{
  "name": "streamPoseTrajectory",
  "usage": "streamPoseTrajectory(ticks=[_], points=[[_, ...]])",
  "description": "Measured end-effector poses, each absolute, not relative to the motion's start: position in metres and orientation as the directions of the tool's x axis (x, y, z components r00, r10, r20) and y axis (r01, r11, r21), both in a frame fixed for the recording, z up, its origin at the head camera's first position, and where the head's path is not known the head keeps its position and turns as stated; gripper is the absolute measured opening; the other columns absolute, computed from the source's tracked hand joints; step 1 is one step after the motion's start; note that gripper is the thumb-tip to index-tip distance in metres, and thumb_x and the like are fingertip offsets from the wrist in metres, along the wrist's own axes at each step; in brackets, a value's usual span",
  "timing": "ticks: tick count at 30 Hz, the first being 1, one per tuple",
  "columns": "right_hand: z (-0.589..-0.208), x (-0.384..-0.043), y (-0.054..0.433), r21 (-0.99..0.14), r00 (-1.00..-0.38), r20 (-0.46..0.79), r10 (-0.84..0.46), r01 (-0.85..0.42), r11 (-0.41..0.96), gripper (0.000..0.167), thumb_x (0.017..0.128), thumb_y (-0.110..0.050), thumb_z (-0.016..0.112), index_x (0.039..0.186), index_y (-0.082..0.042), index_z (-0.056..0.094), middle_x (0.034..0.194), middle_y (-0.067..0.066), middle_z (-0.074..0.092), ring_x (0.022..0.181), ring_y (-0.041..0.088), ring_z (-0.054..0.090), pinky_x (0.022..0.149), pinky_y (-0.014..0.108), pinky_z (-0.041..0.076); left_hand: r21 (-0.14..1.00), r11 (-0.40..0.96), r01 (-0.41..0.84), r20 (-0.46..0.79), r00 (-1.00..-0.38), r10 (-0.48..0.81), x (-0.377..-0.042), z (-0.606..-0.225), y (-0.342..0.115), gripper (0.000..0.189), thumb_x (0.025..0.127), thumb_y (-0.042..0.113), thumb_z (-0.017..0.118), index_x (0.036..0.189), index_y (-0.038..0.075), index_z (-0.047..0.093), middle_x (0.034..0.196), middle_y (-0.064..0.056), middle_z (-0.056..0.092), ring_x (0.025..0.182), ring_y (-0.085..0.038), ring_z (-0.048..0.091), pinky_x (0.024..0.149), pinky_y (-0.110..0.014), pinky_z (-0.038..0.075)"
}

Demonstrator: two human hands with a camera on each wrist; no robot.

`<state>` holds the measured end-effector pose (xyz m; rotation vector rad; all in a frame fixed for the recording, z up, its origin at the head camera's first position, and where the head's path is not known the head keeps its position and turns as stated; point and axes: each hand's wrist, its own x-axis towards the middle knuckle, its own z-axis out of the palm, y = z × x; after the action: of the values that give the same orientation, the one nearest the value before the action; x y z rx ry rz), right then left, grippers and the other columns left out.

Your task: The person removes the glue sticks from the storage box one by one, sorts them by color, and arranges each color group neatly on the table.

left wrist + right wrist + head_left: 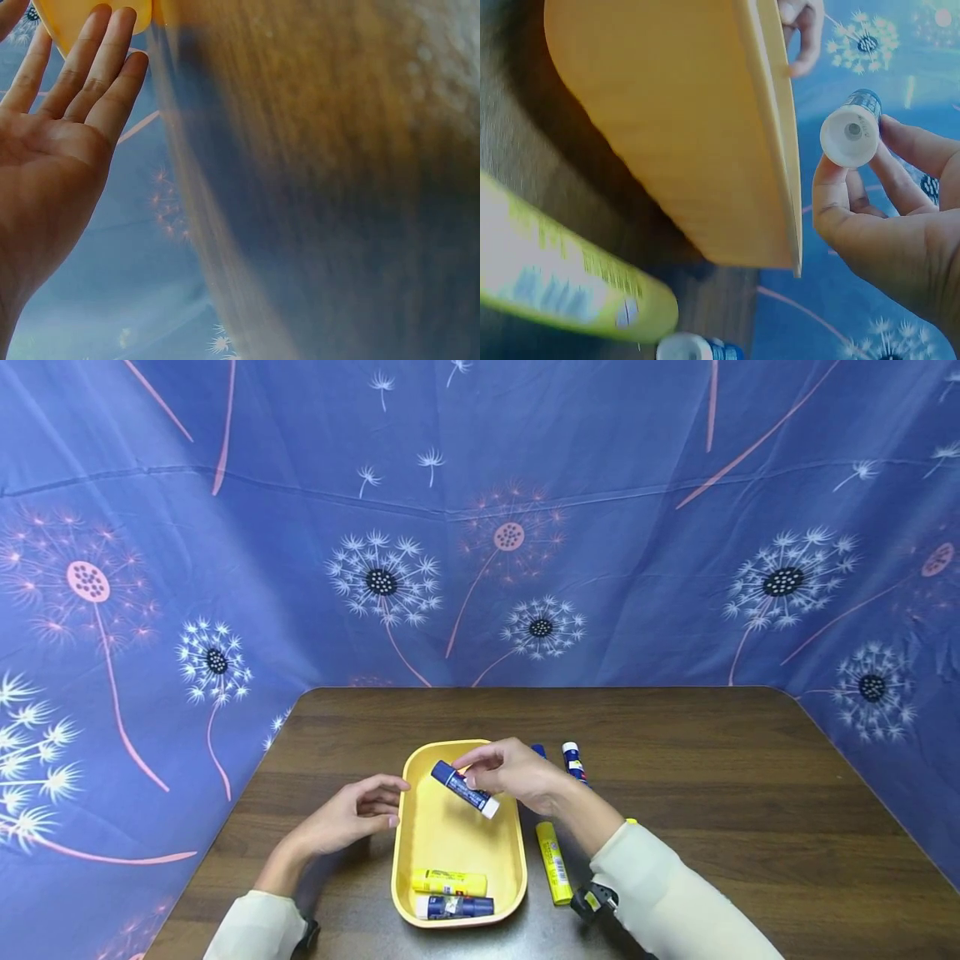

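My right hand [517, 772] pinches a blue glue stick [459, 787] between thumb and fingers, tilted above the yellow tray [442, 843]. In the right wrist view the white end of this glue stick [850, 136] faces the camera. The left hand [345, 817] is at the tray's left rim, its fingers fairly straight; contact with the rim is hard to tell. Inside the tray's near end lie a yellow glue stick [450, 882] and, closer to me, another blue glue stick [461, 907], side by side.
Right of the tray, a yellow glue stick [553, 864] lies on the wooden table [712, 793]. Beyond the right wrist are a blue glue stick [574, 763] and a partly hidden blue one [538, 749]. A patterned blue cloth [637, 568] hangs behind the table.
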<state>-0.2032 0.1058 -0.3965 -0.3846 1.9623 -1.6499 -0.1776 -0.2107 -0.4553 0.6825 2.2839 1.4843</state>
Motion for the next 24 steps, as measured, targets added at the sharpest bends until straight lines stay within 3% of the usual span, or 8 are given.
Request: streamPoseTrajectory(ticks=[8, 11, 14, 17, 24], points=[[-0.390, -0.211, 0.134, -0.975, -0.832, -0.221, -0.509, 0.170, 0.144, 0.036, 0.096, -0.002, 0.067, 0.132, 0.003, 0.066, 0.114, 0.012, 0.069, 0.093, 0.015, 0.062, 0.076, 0.023, 0.054, 0.922, 0.333, 0.198, -0.023, -0.829, 0.558, -0.177, -0.455, -0.211, 0.050, 0.099, 0.015, 0.071, 0.141, -0.003, 0.052, 0.132, -0.029, 0.063, 0.122, -0.040, 0.064, 0.097, -0.022, 0.056], [-0.388, -0.214, 0.145, -0.973, -0.837, -0.230, -0.496, 0.190, 0.131, 0.038, 0.098, -0.004, 0.066, 0.136, 0.002, 0.063, 0.124, 0.014, 0.068, 0.100, 0.015, 0.063, 0.082, 0.025, 0.054, 0.921, 0.336, 0.198, -0.024, -0.830, 0.557, -0.176, -0.455, -0.212, 0.050, 0.099, 0.015, 0.071, 0.141, -0.003, 0.052, 0.132, -0.028, 0.063, 0.122, -0.039, 0.064, 0.097, -0.021, 0.055], [-0.387, -0.215, 0.157, -0.976, -0.844, -0.217, -0.491, 0.193, 0.101, 0.041, 0.100, -0.006, 0.063, 0.141, 0.002, 0.058, 0.136, 0.019, 0.064, 0.110, 0.016, 0.065, 0.096, 0.030, 0.055, 0.920, 0.336, 0.203, -0.021, -0.830, 0.558, -0.177, -0.455, -0.212, 0.049, 0.099, 0.015, 0.071, 0.141, -0.002, 0.052, 0.132, -0.027, 0.064, 0.122, -0.039, 0.065, 0.098, -0.021, 0.055], [-0.388, -0.217, 0.172, -0.980, -0.860, -0.196, -0.470, 0.185, 0.070, 0.043, 0.102, -0.006, 0.061, 0.143, 0.005, 0.055, 0.143, 0.021, 0.060, 0.113, 0.015, 0.067, 0.099, 0.029, 0.055, 0.922, 0.329, 0.204, -0.017, -0.828, 0.561, -0.177, -0.456, -0.212, 0.049, 0.098, 0.014, 0.071, 0.141, -0.002, 0.052, 0.132, -0.028, 0.063, 0.121, -0.039, 0.065, 0.097, -0.022, 0.056], [-0.396, -0.221, 0.210, -0.981, -0.903, -0.191, -0.384, 0.187, 0.047, 0.046, 0.102, -0.004, 0.059, 0.145, 0.007, 0.051, 0.128, 0.008, 0.067, 0.105, 0.012, 0.068, 0.093, 0.025, 0.056, 0.926, 0.322, 0.196, -0.021, -0.826, 0.563, -0.178, -0.455, -0.212, 0.050, 0.098, 0.015, 0.071, 0.142, -0.002, 0.052, 0.133, -0.028, 0.063, 0.122, -0.039, 0.064, 0.098, -0.022, 0.056]])
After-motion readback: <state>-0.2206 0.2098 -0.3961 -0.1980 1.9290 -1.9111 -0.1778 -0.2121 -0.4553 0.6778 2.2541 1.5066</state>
